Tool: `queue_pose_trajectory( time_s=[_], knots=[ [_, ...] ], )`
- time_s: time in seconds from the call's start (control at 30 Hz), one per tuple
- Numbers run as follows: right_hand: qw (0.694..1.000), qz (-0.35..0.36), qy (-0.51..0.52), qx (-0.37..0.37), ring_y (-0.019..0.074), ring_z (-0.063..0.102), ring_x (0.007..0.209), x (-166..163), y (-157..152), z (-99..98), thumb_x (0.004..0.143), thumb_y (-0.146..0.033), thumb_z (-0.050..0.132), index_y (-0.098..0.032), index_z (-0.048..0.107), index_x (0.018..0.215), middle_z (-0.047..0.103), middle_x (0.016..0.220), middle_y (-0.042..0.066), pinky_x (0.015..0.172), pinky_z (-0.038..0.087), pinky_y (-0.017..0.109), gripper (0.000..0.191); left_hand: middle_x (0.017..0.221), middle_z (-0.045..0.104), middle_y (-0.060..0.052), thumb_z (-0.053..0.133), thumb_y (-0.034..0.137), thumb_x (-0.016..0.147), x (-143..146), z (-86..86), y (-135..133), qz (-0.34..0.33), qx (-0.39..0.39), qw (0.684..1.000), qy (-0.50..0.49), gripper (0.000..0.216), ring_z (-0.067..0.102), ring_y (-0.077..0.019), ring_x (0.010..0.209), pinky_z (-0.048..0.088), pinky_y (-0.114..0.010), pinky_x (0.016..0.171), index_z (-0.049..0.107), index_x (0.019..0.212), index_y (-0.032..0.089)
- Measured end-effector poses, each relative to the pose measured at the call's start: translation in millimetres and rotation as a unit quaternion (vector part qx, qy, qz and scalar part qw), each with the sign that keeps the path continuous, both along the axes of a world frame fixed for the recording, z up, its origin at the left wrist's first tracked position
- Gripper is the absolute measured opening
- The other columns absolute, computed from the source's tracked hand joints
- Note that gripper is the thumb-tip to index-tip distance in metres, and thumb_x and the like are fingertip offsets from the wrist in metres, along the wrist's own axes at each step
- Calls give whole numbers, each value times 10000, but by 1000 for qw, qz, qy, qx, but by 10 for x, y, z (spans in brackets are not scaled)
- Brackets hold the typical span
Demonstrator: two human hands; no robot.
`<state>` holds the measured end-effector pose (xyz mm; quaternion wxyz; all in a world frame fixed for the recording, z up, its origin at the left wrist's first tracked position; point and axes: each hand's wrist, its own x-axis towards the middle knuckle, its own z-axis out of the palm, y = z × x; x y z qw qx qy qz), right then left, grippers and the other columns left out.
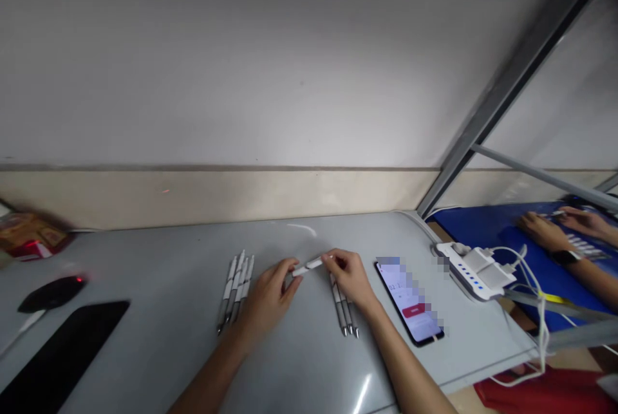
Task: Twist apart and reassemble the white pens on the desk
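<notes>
Between my two hands, a white pen piece [308, 266] with a dark mark is held a little above the grey table [168, 272]. My left hand [273, 290] pinches its left end between thumb and fingers. The right end is gripped by the fingertips of my right hand [348, 274]. Several white-and-grey pens [235, 288] lie side by side just left of my left hand. A second group of pens [344, 311] lies under and beside my right hand, their silver tips toward me; its upper part is partly hidden.
A phone [410, 304] with a lit screen lies right of my right hand. Beyond it sits a white power strip [476, 272] with plugs and cables. A black phone-like slab [67, 356] and a black mouse [52, 293] are at left. Another person's hands [545, 232] work at the blue table.
</notes>
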<state>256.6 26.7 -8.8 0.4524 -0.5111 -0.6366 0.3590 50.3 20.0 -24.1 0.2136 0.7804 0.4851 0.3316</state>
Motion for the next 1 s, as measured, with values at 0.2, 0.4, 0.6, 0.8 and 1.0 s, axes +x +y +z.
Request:
queue_pose_trajectory(
  time_s=[0.2, 0.4, 0.6, 0.8, 1.0],
  knots=[
    [990, 102, 16, -95, 91, 322, 504, 104, 26, -17, 861, -576, 497, -154, 571, 636, 402, 540, -37, 485, 235, 234, 484, 940, 621, -55, 330, 288, 973, -86, 99, 49, -14, 71, 995, 65, 248, 553, -196, 922, 439, -348, 838, 565, 982, 210],
    [977, 151, 47, -146, 84, 302, 467, 104, -26, 56, 889, -601, 435, -146, 623, 684, 416, 516, -33, 472, 211, 240, 533, 975, 604, -39, 316, 228, 978, -85, 169, 2, -31, 102, 985, 137, 240, 496, -203, 940, 363, -362, 852, 548, 1037, 216],
    [983, 135, 25, -119, 91, 269, 475, 59, -49, 54, 901, -592, 408, -166, 575, 658, 337, 522, -44, 471, 195, 245, 519, 869, 603, -35, 350, 149, 940, -102, 170, 26, -21, 139, 973, 184, 212, 488, -210, 868, 338, -357, 788, 555, 923, 197],
    [994, 90, -51, 45, 123, 421, 597, -40, -106, 105, 938, -431, 452, -180, 613, 735, 496, 630, -6, 573, 308, 251, 361, 748, 572, -31, 355, 78, 889, -147, 126, 92, 1, 144, 974, 175, 229, 493, -198, 785, 346, -335, 729, 507, 758, 188],
    [993, 56, -21, 99, 143, 535, 709, -47, -66, 26, 865, -341, 588, -191, 623, 1092, 625, 930, 58, 620, 406, 249, 274, 796, 588, -20, 333, 182, 960, -146, 55, 117, 6, 136, 979, 153, 219, 524, -189, 814, 350, -338, 757, 517, 840, 197]
  ],
)
